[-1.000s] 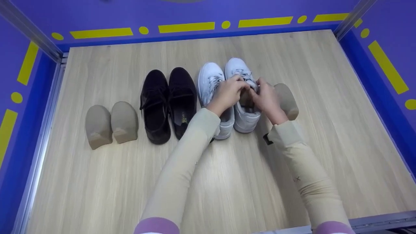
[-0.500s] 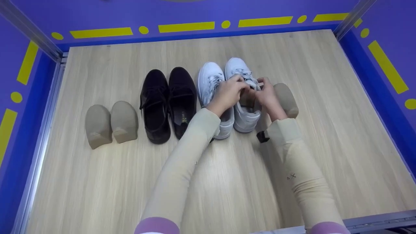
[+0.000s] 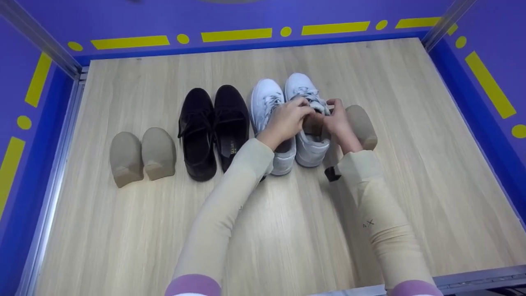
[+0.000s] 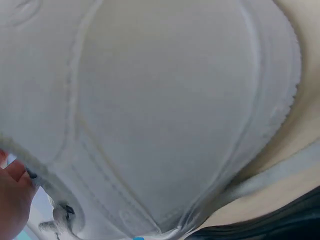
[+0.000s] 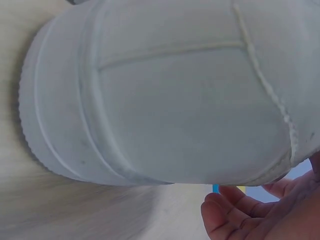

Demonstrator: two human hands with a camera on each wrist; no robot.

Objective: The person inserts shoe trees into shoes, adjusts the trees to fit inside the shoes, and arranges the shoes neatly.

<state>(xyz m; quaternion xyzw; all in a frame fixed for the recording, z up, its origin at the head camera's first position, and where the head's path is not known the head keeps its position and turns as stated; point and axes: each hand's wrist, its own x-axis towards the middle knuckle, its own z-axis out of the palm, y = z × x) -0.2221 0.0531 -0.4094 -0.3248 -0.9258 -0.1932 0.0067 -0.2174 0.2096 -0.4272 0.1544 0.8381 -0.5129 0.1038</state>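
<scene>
Two white lace-up sneakers stand side by side in the head view. My left hand (image 3: 285, 121) reaches over the left sneaker (image 3: 265, 96) and pinches the tongue or collar edge of the right sneaker (image 3: 302, 84). From the other side, my right hand (image 3: 340, 123) holds that sneaker's collar, its thumb toward the opening. Inside the opening shows a brown flat-ended piece (image 3: 313, 126), mostly hidden. White leather (image 4: 165, 100) fills the left wrist view; the heel side (image 5: 195, 115) fills the right wrist view, with curled fingers at its lower right. The exact fingertip contact is hidden.
A pair of black shoes (image 3: 197, 144) stands left of the sneakers. Farther left lie two beige foot-shaped blocks (image 3: 159, 152), and another beige block (image 3: 361, 125) lies beside my right hand. Purple-blue walls (image 3: 238, 18) with yellow marks border the wooden board (image 3: 123, 238).
My right hand has shifted slightly at the sneaker's collar, its wrist and forearm turning a little. My left hand stays nearly in place, and the sneakers have hardly moved.
</scene>
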